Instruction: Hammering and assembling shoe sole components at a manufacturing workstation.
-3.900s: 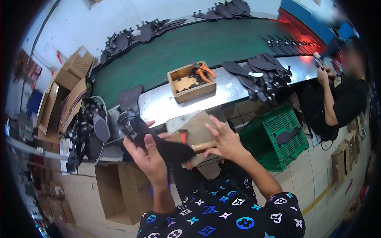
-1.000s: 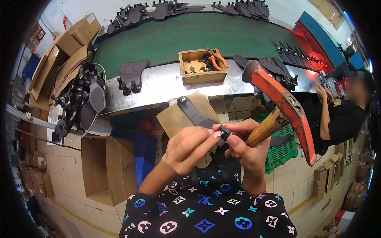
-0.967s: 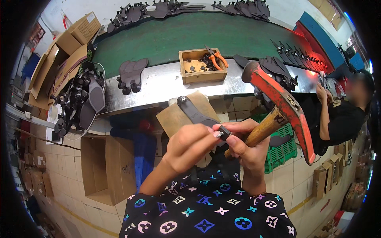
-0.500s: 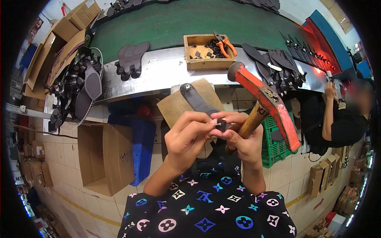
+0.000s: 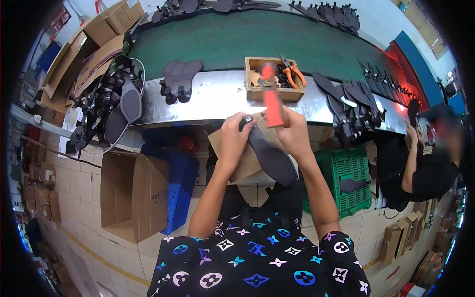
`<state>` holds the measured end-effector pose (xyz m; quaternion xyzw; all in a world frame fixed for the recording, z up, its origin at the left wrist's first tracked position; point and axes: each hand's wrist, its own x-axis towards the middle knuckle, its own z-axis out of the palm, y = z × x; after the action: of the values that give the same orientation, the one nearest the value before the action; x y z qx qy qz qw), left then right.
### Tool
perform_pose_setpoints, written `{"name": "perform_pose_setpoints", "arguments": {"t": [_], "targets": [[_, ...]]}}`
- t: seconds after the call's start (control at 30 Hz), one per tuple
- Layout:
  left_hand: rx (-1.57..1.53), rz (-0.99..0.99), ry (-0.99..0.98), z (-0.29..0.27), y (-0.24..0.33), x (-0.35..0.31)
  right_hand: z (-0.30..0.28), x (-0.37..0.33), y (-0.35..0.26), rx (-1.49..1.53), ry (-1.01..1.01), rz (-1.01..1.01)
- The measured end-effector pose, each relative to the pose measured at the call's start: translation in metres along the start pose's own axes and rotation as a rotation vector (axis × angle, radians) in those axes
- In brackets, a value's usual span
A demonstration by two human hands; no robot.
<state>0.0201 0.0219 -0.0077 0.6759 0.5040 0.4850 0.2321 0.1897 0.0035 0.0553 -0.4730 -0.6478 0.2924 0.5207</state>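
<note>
A dark grey shoe sole (image 5: 274, 161) lies slanted over a tan board (image 5: 237, 171) in front of me, its heel end away from me. My left hand (image 5: 232, 141) is closed around that end, thumb and fingers at the black heel (image 5: 247, 120). Part of the heel is covered by the fingers. My right hand (image 5: 295, 132) grips a hammer, whose red head (image 5: 273, 101) is raised and blurred by motion. The handle is mostly hidden. A small shiny bit glints between the two hands, too small to name.
Beyond the hands, a wooden box (image 5: 274, 94) holds small black pieces and orange-handled pliers (image 5: 297, 76). Soles lie on the metal bench edge (image 5: 213, 96) and in a wire basket (image 5: 133, 119). A green crate (image 5: 351, 198) and cardboard box (image 5: 148, 198) flank me; a co-worker (image 5: 425, 168) sits right.
My hands have parted and moved away from me, the left to the heel. The small black square piece is no longer visible. The sole has shifted, and the hammer has swung left and more upright.
</note>
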Motion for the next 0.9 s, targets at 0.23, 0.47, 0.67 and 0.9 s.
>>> {"name": "perform_pose_setpoints", "arguments": {"t": [0.23,0.47,0.67,0.9], "targets": [[-0.237,-0.017,-0.159,0.001,-0.009,0.003,0.016,0.013,0.038,-0.206,-0.214,-0.079],[-0.247,-0.052,-0.231,-0.009,-0.008,0.002,0.014,0.007,0.035,-0.374,-0.184,-0.232],[-0.296,-0.177,-0.188,-0.017,-0.001,0.002,0.012,0.002,0.011,-0.543,-0.265,-0.279],[-0.314,-0.145,-0.281,-0.023,-0.004,0.008,0.017,0.004,0.034,-0.331,-0.178,-0.192]]}}
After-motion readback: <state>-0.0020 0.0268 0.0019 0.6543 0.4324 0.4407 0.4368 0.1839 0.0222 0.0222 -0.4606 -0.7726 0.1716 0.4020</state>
